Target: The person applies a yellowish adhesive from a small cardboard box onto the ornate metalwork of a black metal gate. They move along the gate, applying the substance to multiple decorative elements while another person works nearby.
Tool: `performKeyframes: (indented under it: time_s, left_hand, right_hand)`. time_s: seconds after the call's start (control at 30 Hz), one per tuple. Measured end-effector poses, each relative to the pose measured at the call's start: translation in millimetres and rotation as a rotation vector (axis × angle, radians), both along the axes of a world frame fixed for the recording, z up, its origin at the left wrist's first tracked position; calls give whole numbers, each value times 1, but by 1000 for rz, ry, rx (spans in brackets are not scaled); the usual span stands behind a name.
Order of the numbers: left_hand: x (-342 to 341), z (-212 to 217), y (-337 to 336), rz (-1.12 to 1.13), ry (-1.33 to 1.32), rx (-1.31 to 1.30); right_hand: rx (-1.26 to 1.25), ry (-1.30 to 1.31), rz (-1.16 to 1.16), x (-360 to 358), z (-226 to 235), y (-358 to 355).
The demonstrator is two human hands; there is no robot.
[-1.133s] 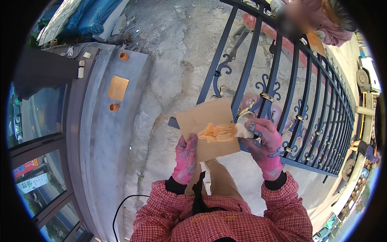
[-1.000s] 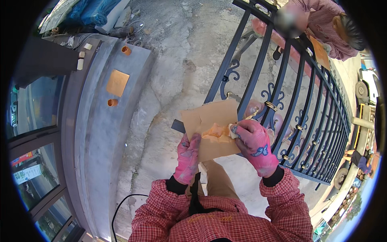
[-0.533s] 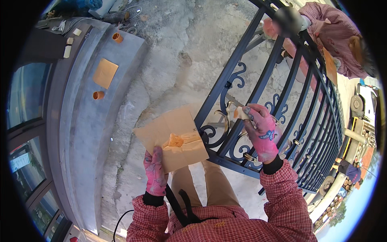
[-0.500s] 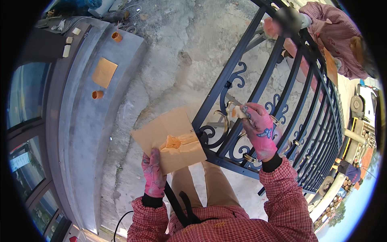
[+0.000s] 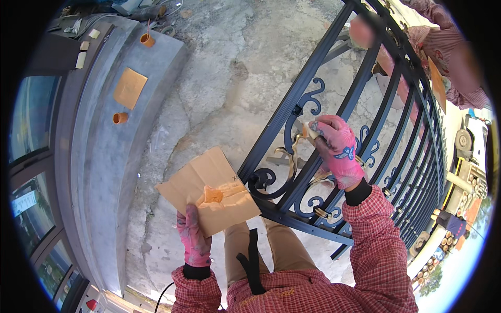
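Observation:
My left hand (image 5: 194, 237), in a stained pink glove, grips the lower edge of a piece of brown cardboard (image 5: 177, 180) with its thumb on top. A blob of wet gold-orange paint (image 5: 213, 194) lies on the cardboard. In a matching pink glove, my right hand (image 5: 338, 148) is closed around a small paintbrush (image 5: 311, 132), its gold-tinged bristles at a curled leaf ornament. This ornament (image 5: 293, 156) is partly gold and sits on a black metal railing (image 5: 292, 117) with scrolls and curved bars. Most of the brush handle is hidden by my fingers.
A stone ledge (image 5: 156, 68) on the left carries two orange-brown cups (image 5: 120, 118) and a flat gold-brown sheet (image 5: 130, 88). Another person (image 5: 443, 47) is beside the railing's far side. Behind it, at the right, stands a truck (image 5: 472, 138) near stacked logs (image 5: 429, 266).
My right hand has shifted slightly up and right, with the brush higher along the leaf ornament. The cardboard has moved a little left and tilted. The other person's arm has drawn back from the railing.

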State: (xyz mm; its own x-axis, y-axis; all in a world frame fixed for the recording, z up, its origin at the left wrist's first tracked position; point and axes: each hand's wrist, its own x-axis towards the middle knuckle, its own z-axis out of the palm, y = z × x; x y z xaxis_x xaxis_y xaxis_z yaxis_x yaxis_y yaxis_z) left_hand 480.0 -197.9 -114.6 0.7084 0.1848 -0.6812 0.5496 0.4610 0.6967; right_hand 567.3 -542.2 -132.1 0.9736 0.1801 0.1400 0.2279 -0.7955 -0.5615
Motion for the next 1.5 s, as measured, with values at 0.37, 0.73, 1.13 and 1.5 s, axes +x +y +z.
performKeyframes:
  time_s: [0.37, 0.73, 1.13, 1.5]
  left_hand:
    - [-5, 1, -13, 42, -34, -32]
    - [-22, -3, -12, 20, -54, -32]
    - [-39, -10, 0, 130, -46, -77]
    - [-44, -15, 8, 150, -45, -116]
  right_hand:
    - [44, 72, 217, -23, -14, -5]
    - [55, 90, 360, -38, -5, 19]
    - [-146, 308, 354, -39, 13, 39]
    - [-124, 234, 191, -27, 3, 58]
